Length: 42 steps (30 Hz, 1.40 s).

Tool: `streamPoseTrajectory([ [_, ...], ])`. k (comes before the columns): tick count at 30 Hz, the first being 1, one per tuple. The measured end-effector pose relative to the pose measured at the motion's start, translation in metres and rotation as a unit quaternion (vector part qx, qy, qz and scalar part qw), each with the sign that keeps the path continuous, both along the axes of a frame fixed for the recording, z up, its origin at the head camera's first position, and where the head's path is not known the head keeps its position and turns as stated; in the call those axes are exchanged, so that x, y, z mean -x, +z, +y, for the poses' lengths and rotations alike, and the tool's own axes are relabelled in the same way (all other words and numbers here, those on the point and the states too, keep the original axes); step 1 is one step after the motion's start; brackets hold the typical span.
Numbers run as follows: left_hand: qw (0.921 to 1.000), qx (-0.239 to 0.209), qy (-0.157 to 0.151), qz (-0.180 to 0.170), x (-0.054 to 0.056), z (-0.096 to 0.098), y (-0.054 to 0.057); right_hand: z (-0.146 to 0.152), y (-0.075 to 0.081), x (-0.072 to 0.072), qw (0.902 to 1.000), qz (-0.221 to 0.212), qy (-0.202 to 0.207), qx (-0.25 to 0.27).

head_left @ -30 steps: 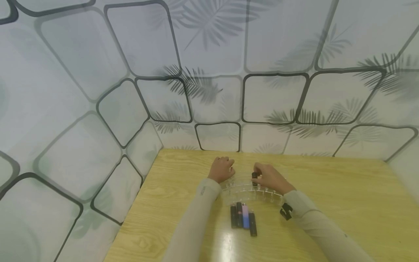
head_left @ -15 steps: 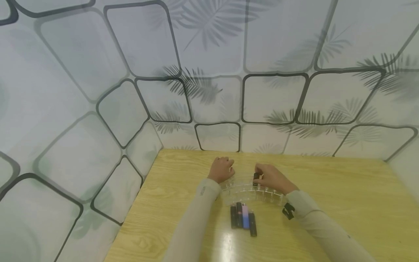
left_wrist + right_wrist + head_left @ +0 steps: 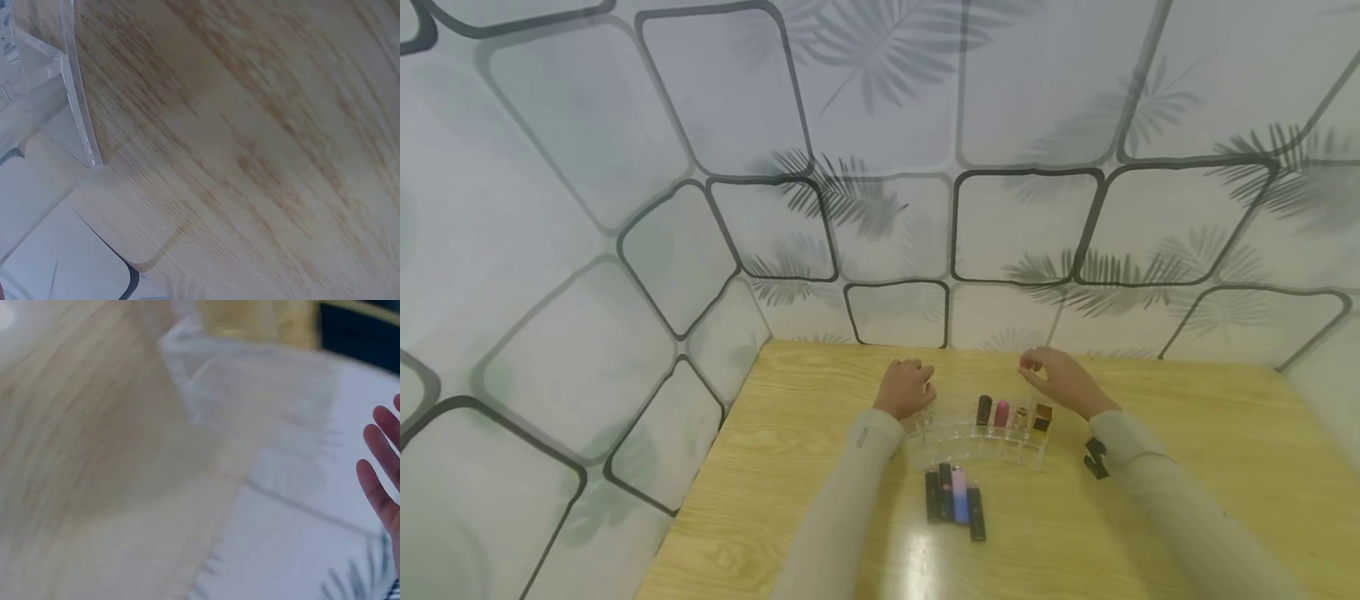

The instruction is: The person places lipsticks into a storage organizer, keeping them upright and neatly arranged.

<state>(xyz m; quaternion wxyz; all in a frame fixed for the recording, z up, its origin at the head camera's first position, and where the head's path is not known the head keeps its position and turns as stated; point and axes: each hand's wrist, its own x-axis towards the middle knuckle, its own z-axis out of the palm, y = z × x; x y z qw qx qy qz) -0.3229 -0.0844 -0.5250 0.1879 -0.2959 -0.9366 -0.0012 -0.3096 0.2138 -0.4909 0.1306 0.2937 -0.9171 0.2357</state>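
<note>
My right hand (image 3: 1063, 383) is raised behind the right end of a clear tiered lipstick stand (image 3: 977, 450), holding nothing. Its fingers (image 3: 380, 444) are spread apart at the right wrist view's edge. Standing in the rack's back row are a black lipstick tube (image 3: 984, 410), a magenta lipstick (image 3: 1002, 414), a small gold-topped one (image 3: 1021, 418) and a square black-and-gold one (image 3: 1042, 418). By the stand's left end is my left hand (image 3: 905, 389), its fingers bent; whether it grips the stand is hidden. The left wrist view shows the clear stand's corner (image 3: 81, 112).
On the wooden table (image 3: 1150, 483), in front of the stand, lie several tubes side by side: black ones (image 3: 932, 497) and a pink-and-blue one (image 3: 960, 497). A patterned wall (image 3: 898, 312) closes off the table's far edge.
My right hand has let go of the black lipstick tube, which stays upright in the rack, and has moved right and back, uncovering the other lipsticks. The left hand has kept its place.
</note>
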Motion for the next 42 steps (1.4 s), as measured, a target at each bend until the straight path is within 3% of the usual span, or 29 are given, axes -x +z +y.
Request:
streamPoseTrajectory([
  [8,0.9999,0.0,-0.003,-0.012,-0.003,0.001,0.0,0.028,-0.036,0.001,0.9975,0.01,-0.013,-0.069],
  [11,1.0,-0.005,-0.005,0.002,-0.002,0.0,0.0,0.033,-0.041,0.001,0.9924,0.053,0.012,-0.111],
  [13,0.9999,-0.006,-0.007,0.008,-0.002,0.0,0.0,0.035,-0.042,0.002,0.9773,0.118,0.032,-0.173],
  [16,1.0,-0.006,-0.003,0.001,-0.003,0.0,0.003,0.037,-0.045,0.004,0.9493,0.215,0.057,-0.222],
  [18,0.9999,-0.006,0.003,-0.012,-0.004,0.001,0.005,0.039,-0.046,0.005,0.9357,0.243,0.064,-0.247],
  [21,0.9997,-0.008,0.013,-0.021,-0.005,0.003,0.008,0.04,-0.044,0.004,0.9353,0.239,0.074,-0.25],
  [27,0.9984,-0.043,0.034,0.015,-0.015,0.004,0.018,0.036,-0.036,0.0,0.9334,0.229,0.089,-0.261],
  [31,0.9954,-0.08,0.05,0.014,-0.039,0.008,0.029,0.035,-0.037,-0.001,0.9379,0.229,0.088,-0.245],
  [35,0.9914,-0.12,0.05,0.009,-0.077,0.01,0.036,0.035,-0.039,-0.002,0.9389,0.237,0.088,-0.233],
  [39,0.9892,-0.128,0.071,0.013,-0.116,0.009,0.028,0.035,-0.039,-0.002,0.94,0.228,0.081,-0.24],
  [42,0.9875,-0.116,0.107,-0.006,-0.141,0.008,0.015,0.036,-0.039,-0.002,0.9373,0.223,0.075,-0.257],
])
